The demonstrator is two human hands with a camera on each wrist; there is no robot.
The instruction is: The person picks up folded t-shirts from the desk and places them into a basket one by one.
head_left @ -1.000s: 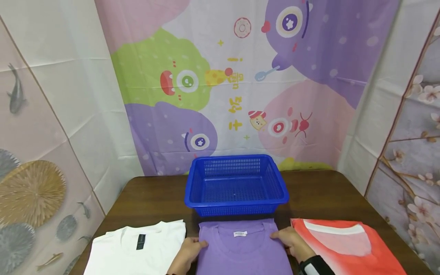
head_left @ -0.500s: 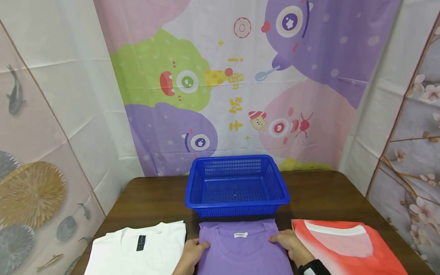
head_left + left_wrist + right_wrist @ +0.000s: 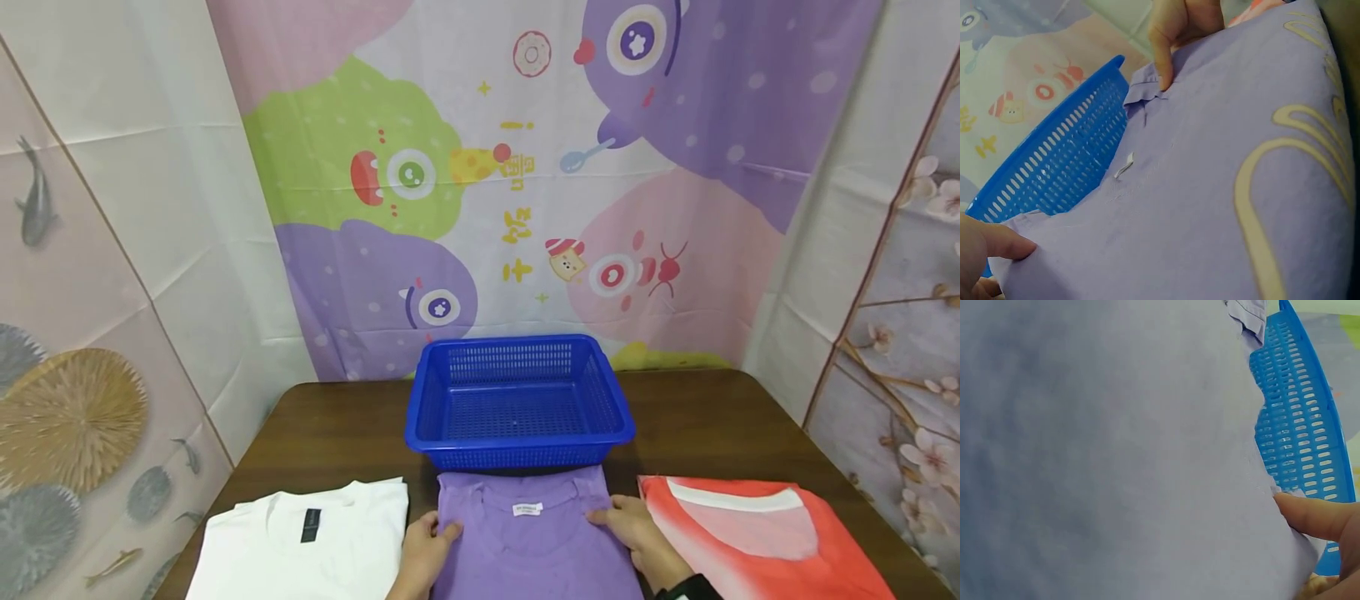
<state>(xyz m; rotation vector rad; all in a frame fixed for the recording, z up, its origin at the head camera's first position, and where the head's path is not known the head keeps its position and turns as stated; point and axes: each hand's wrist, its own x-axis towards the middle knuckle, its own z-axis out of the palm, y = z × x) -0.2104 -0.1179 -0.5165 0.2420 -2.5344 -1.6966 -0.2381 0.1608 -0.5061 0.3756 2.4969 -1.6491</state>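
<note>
A folded purple T-shirt [image 3: 525, 546] with a small white neck label lies at the table's near side, its neckline toward the basket. My left hand [image 3: 426, 550] pinches its left edge, thumb on top and fingers beneath. On the opposite edge my right hand [image 3: 637, 533] pinches the cloth in the same way. The left wrist view shows the T-shirt [image 3: 1179, 169] with a cream printed line and both hands at its shoulder corners. In the right wrist view the right thumb presses on the T-shirt [image 3: 1147, 456]; the fingers below are mostly hidden.
Just behind the T-shirt stands a blue perforated basket [image 3: 517, 450] with nothing in it. A folded white T-shirt [image 3: 300, 550] lies to the left, a folded red and white T-shirt [image 3: 772, 533] to the right. All rest on the brown table [image 3: 337, 425], with printed curtains around.
Both hands keep their grip on the purple T-shirt. Its neckline end has shifted slightly up toward the basket. The white and red T-shirts stay where they were.
</note>
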